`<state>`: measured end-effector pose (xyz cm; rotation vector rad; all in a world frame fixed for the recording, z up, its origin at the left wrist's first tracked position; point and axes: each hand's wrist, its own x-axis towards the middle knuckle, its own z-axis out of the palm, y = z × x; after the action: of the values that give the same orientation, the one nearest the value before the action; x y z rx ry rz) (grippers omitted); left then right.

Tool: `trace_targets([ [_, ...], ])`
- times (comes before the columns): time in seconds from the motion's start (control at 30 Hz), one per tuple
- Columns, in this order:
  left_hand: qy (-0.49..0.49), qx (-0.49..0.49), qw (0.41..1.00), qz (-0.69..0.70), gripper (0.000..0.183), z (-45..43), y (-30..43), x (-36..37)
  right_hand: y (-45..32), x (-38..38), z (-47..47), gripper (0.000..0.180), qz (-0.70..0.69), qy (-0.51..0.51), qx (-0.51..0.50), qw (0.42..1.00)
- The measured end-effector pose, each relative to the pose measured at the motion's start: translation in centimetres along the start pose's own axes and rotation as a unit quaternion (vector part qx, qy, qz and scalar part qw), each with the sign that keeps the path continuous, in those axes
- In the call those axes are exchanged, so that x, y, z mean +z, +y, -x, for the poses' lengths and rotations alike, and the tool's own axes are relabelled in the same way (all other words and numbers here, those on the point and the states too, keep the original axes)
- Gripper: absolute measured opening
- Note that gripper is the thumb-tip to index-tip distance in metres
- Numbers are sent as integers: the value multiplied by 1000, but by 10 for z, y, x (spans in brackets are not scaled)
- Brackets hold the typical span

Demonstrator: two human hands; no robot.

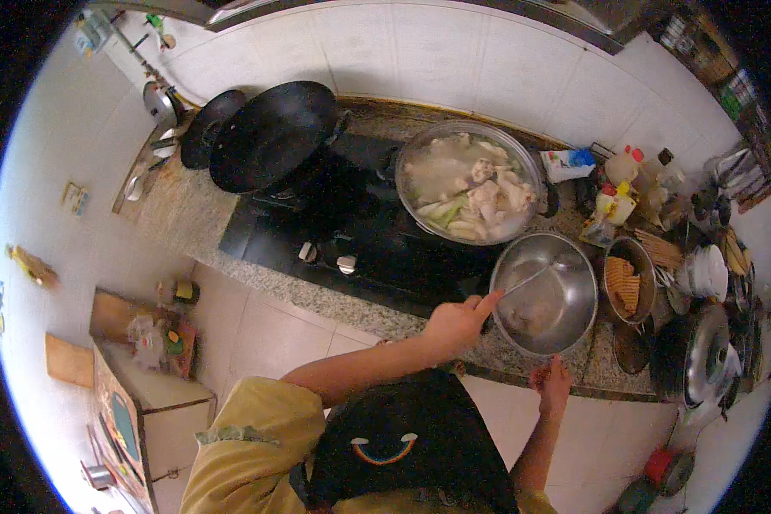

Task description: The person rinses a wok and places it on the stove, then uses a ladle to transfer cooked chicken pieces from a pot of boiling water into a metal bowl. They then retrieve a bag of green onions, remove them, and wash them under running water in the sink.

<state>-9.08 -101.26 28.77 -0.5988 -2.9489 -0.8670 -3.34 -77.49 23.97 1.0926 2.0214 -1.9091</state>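
My left hand grips the end of a thin metal utensil, whose far part reaches into a stainless steel bowl. A little cloudy liquid or residue lies at the bottom of that bowl. At its near rim, my right hand pinches the edge with the fingertips. Behind the bowl stands a wide pot on the stove, filled with pale chicken pieces, green stalks and broth. The utensil's working end is blurred, so its kind is unclear.
A black wok leans over the left burner of the black cooktop. To the right are a bowl of ridged orange-brown food, seasoning bottles, white bowls and a lidded pot. A granite edge runs before me.
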Motion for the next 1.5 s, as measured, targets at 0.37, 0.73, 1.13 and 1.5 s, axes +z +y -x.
trace_targets([
  [0.37, -29, -61, 851, 522, 35, 27, 21, -1, -41, 105, 75, 26, -218, -183, -66, 956],
  [0.73, 141, -433, 889, 49, 45, 68, -186, -53, -55, 36, 68, 24, -164, 19, -183, 969],
  [1.13, 54, -337, 933, -111, 24, 55, -211, -41, -84, 38, 69, 30, 134, 76, -296, 943],
  [1.5, -81, -162, 773, 608, 25, -5, 13, -67, -108, 145, 102, 46, -140, -159, -240, 947],
])
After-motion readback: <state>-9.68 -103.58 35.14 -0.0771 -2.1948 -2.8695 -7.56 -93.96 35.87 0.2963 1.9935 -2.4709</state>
